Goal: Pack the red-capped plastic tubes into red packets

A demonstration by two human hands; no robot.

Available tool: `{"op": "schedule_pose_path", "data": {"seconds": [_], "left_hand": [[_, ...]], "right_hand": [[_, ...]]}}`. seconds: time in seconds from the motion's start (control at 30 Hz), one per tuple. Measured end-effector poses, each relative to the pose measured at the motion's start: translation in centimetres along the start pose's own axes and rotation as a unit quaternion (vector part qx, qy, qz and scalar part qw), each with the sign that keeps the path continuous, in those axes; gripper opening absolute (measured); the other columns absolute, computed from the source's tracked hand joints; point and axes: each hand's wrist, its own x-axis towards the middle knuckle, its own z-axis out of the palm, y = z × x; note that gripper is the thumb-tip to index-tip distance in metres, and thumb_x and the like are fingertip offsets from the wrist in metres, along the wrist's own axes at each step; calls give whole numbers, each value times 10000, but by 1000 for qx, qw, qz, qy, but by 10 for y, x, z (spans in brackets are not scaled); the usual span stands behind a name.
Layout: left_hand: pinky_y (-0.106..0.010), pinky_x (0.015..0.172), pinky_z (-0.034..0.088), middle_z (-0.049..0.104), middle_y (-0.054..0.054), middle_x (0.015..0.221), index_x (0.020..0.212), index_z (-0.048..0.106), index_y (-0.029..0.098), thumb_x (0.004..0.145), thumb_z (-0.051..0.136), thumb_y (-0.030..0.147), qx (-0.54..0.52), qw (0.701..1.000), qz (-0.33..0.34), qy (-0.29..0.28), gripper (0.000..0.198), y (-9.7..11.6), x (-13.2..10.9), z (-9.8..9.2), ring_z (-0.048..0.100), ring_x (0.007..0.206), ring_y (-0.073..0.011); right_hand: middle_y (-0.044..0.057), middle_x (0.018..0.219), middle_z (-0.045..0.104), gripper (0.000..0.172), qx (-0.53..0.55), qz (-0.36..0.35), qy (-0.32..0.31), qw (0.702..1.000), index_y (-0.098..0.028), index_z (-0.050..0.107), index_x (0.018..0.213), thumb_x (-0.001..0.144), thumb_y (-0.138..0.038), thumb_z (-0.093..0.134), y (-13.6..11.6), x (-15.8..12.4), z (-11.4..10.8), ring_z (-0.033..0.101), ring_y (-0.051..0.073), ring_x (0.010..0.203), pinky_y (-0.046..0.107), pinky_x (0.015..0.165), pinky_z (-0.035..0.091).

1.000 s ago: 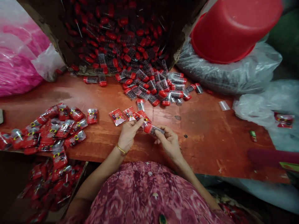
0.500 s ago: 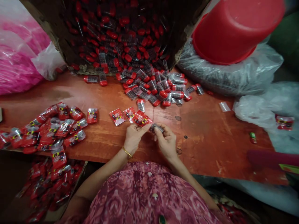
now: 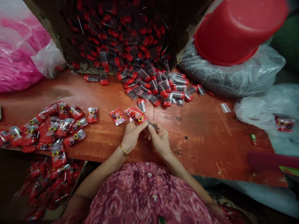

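Observation:
My left hand pinches a red printed packet just above the orange table. My right hand pinches the end of a small clear tube that sits mostly inside the packet's mouth. The two hands touch at the fingertips. Two more red packets lie flat just left of the hands. A spill of clear tubes with red caps lies beyond the hands, pouring from a tipped cardboard box.
Filled red packets are heaped at the left table edge and in a box below. An upturned red bucket rests on a clear plastic bag at back right. A pink bag sits at back left.
The tube with its red cap has gone further into the packet. My right hand has moved left toward my left hand, and both have risen slightly.

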Motion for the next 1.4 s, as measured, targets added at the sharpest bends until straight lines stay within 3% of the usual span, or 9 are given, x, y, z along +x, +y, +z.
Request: {"op": "schedule_pose_path", "data": {"seconds": [0.17, 0.43, 0.57, 0.7, 0.9, 0.97, 1.17, 1.27, 1.4], "left_hand": [[-222, 647, 443, 633, -7, 647, 655, 647, 139, 571, 762, 305, -37, 999, 20, 23, 219, 5, -2, -3, 564, 639, -110], [-230, 665, 485, 700, -35, 714, 726, 693, 139, 564, 785, 310, -65, 997, -36, 2, 252, 11, -16, -17, 632, 680, -135], [-236, 789, 506, 727, -23, 826, 771, 689, 189, 688, 694, 343, -140, 978, 72, 136, 176, 40, -16, -61, 663, 861, -144], [-178, 856, 473, 725, 25, 894, 749, 649, 249, 803, 514, 510, -215, 906, 233, 281, 299, 69, -12, -105, 598, 1057, -98], [-339, 907, 469, 702, -63, 991, 911, 668, 216, 714, 627, 500, 72, 958, 160, 225, 348, 52, -5, -79, 625, 1014, -207], [-427, 998, 389, 663, -98, 1117, 954, 680, 209, 714, 658, 416, 307, 921, 187, 151, 317, 38, 1, -59, 554, 1135, -264], [-604, 1079, 146, 475, -108, 1372, 1032, 683, 241, 804, 561, 274, 723, 646, 231, 89, 260, 16, 24, -40, 290, 1341, -351], [-615, 1068, 169, 555, -81, 1297, 978, 706, 279, 836, 514, 299, 753, 606, 244, 80, 239, 12, 28, -43, 325, 1323, -349], [-609, 1057, 195, 573, -99, 1272, 986, 707, 258, 859, 479, 320, 724, 626, 272, 102, 268, 12, 24, -45, 367, 1300, -344]], "right_hand": [[-16, 718, 628, 351, 10, -7, -63, 998, -206, 561, 919, 700, -463, 657, 0, -1, -8, 594, 102, 547, 256, 582, 499], [-70, 520, 474, 376, -94, -82, -47, 991, -209, 449, 632, 639, -488, 702, 15, 23, 10, 445, 83, 453, 213, 456, 389], [61, 847, 637, 316, -346, -225, -53, 909, -187, 592, 902, 771, -475, 588, 11, 59, 15, 566, 197, 803, 339, 745, 459], [155, 1251, 527, 378, -553, -271, -44, 786, -173, 550, 1174, 839, -345, 530, 11, 85, 9, 467, 291, 1087, 427, 893, 387], [117, 1268, 528, 326, -592, -270, -5, 759, -191, 563, 1162, 873, -181, 414, 25, 66, -14, 472, 261, 1093, 408, 897, 389], [127, 1236, 539, 319, -584, -272, 12, 764, -177, 561, 1156, 870, -191, 421, 30, 54, -24, 464, 260, 1112, 413, 910, 389], [172, 1238, 499, 354, -546, -314, 33, 776, -136, 529, 1181, 861, -273, 464, 39, 39, -36, 433, 280, 1151, 460, 946, 380], [152, 1219, 526, 281, -519, -326, 40, 789, -158, 576, 1099, 861, -268, 475, 35, 36, -31, 460, 269, 1134, 456, 945, 381], [138, 1160, 588, 220, -472, -339, 47, 813, -166, 614, 1021, 860, -253, 492, 23, 30, -20, 509, 255, 1085, 436, 926, 387]]}}
